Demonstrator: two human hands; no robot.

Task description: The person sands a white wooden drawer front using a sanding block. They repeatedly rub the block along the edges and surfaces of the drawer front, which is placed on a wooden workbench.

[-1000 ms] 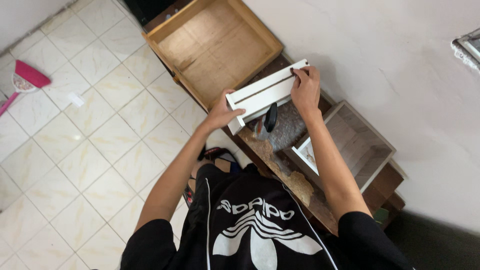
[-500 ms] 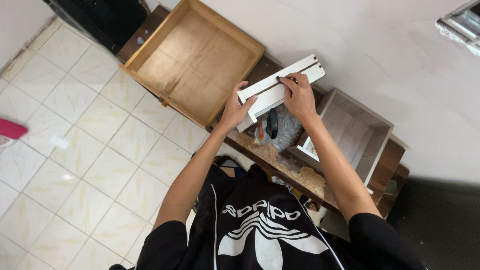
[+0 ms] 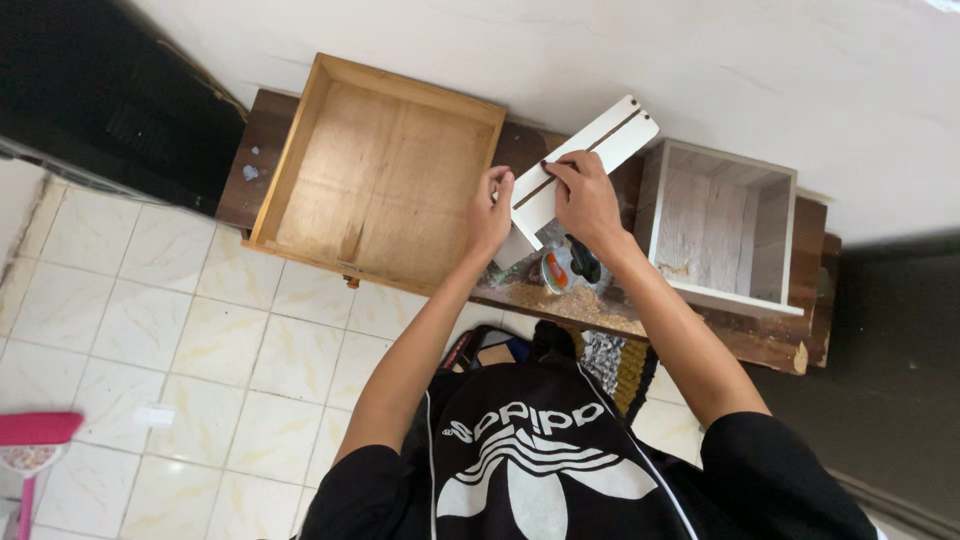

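Observation:
I hold a long white board (image 3: 610, 140) with a dark groove along it, slanted above a dark wooden bench (image 3: 270, 130). My left hand (image 3: 490, 215) grips its lower end. My right hand (image 3: 583, 200) rests on its middle, fingers pressing the grooved face. Under the board lie a clear bag (image 3: 552, 268) with orange and dark items, and sawdust (image 3: 570, 300) on the bench top.
An empty brown wooden drawer (image 3: 380, 180) lies on the bench's left part. A pale grey open box (image 3: 720, 225) stands at the right. White wall behind, tiled floor (image 3: 150, 330) below, a pink object (image 3: 35, 430) at far left.
The view has shifted so the bench sits more level and central. The board stays in both hands, now slanted up toward the right over the gap between drawer and box.

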